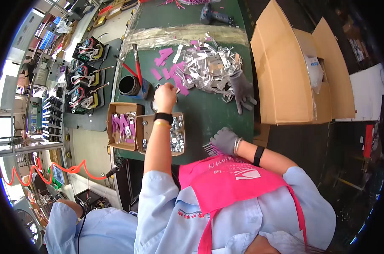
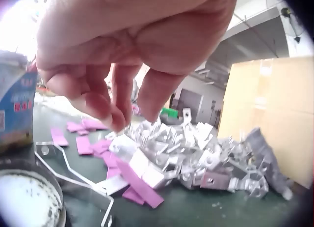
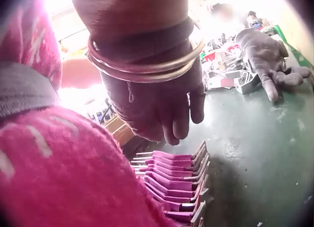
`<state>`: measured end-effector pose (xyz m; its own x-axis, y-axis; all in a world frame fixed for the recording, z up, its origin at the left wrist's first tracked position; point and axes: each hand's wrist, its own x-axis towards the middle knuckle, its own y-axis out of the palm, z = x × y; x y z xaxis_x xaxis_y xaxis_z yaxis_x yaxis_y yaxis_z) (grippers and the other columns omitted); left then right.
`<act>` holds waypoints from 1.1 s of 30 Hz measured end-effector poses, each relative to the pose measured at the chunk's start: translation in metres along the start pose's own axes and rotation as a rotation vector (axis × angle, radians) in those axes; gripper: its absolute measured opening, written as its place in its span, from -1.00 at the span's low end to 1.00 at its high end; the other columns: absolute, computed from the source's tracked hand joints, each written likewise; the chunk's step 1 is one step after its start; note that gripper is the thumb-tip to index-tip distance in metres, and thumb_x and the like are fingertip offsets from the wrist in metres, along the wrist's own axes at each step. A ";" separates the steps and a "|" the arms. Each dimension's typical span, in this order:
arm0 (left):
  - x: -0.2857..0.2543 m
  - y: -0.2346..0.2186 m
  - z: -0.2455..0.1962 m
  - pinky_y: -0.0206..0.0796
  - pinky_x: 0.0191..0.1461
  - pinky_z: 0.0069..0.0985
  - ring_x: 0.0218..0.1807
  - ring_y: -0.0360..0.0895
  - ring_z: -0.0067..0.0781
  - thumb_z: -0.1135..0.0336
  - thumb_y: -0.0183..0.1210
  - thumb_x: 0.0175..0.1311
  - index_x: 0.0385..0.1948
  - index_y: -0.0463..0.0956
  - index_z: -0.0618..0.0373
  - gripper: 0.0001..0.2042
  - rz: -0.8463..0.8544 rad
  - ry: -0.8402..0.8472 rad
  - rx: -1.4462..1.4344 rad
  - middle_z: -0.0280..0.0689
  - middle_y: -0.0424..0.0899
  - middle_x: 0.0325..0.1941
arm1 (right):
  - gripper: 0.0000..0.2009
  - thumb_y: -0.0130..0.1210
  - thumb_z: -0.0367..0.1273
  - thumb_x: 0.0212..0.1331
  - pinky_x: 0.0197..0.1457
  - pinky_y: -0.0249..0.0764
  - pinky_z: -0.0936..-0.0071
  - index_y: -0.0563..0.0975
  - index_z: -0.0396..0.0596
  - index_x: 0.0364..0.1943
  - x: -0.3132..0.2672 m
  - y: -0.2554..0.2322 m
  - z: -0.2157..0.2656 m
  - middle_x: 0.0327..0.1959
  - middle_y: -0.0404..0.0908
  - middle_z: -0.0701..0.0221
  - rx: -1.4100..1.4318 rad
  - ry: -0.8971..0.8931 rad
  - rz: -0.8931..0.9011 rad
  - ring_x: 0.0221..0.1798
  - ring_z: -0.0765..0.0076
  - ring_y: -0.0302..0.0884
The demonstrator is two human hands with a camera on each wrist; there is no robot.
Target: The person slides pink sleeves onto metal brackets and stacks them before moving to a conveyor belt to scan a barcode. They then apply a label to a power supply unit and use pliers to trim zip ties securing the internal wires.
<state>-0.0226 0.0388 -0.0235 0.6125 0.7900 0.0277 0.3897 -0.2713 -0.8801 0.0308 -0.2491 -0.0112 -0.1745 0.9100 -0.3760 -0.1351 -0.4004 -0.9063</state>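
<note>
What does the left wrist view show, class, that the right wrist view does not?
Left wrist only: bare left hand, round container, blue printed carton.

Right wrist only: gloved right hand, bangles, pink apron, row of purple-faced brackets.

Both: green tabletop, heap of metal brackets, unworn grey glove.

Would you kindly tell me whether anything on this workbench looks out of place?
Yes: a loose grey glove lies at the edge of the heap of metal pieces. It looks odd because the left hand is bare, while the right hand is gloved in grey.
</note>
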 end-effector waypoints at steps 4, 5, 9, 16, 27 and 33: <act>0.030 0.039 0.002 0.41 -0.11 -0.25 -0.20 0.57 -0.05 0.09 0.30 -0.14 -0.40 0.58 0.07 -0.68 0.005 -0.143 0.124 -0.08 0.62 -0.31 | -0.79 0.02 -0.32 0.00 -0.10 0.32 0.32 0.52 0.08 -0.23 -0.007 -0.010 -0.008 -0.37 0.56 0.47 0.139 0.068 -0.265 -0.21 0.34 0.51; 0.034 0.044 0.001 0.41 -0.10 -0.24 -0.18 0.56 -0.04 0.08 0.31 -0.15 -0.39 0.58 0.08 -0.68 0.010 -0.165 0.141 -0.08 0.61 -0.29 | -0.79 0.03 -0.31 -0.01 -0.10 0.32 0.32 0.52 0.10 -0.23 -0.008 -0.011 -0.011 -0.38 0.56 0.47 0.195 0.078 -0.321 -0.22 0.34 0.51; 0.028 0.044 -0.013 0.41 -0.07 -0.23 -0.10 0.53 -0.02 0.13 0.33 -0.13 -0.40 0.58 0.08 -0.71 0.114 -0.215 0.194 -0.08 0.59 -0.20 | -0.78 0.03 -0.30 0.01 -0.10 0.36 0.28 0.53 0.10 -0.21 -0.004 -0.019 -0.028 -0.34 0.57 0.42 0.367 0.142 -0.402 -0.20 0.26 0.52; 0.029 0.032 0.007 0.39 -0.32 -0.37 -0.44 0.59 -0.24 0.32 0.23 0.04 -0.46 0.46 0.22 -0.82 -0.045 -0.267 -0.380 -0.14 0.59 -0.53 | -0.77 0.01 -0.33 0.02 -0.09 0.41 0.21 0.53 0.08 -0.19 0.045 -0.025 -0.076 -0.29 0.56 0.31 0.641 0.270 -0.556 -0.18 0.09 0.50; -0.127 -0.068 0.002 0.38 -0.28 -0.70 -0.38 0.51 -0.63 0.52 0.24 0.08 -0.18 0.49 0.33 -0.74 -0.053 -0.504 -1.208 -0.33 0.59 -0.36 | -0.64 0.01 -0.33 0.07 0.00 0.41 0.21 0.48 0.13 0.02 0.190 -0.019 -0.057 -0.06 0.46 0.21 0.610 0.255 -0.603 -0.08 0.03 0.46; -0.155 -0.054 -0.022 0.37 -0.30 -0.72 -0.40 0.45 -0.70 0.53 0.21 0.12 -0.16 0.42 0.28 -0.74 -0.122 -0.565 -1.348 -0.40 0.54 -0.42 | -0.70 0.09 -0.30 0.00 -0.11 0.45 0.20 0.44 -0.01 -0.14 0.194 -0.032 -0.057 -0.19 0.51 0.14 0.569 0.478 -0.420 -0.17 0.00 0.50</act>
<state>-0.1235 -0.0816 0.0303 0.3080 0.8648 -0.3964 0.9462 -0.2349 0.2227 0.0569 -0.0536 -0.0656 0.4127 0.8915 -0.1869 -0.5885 0.1044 -0.8018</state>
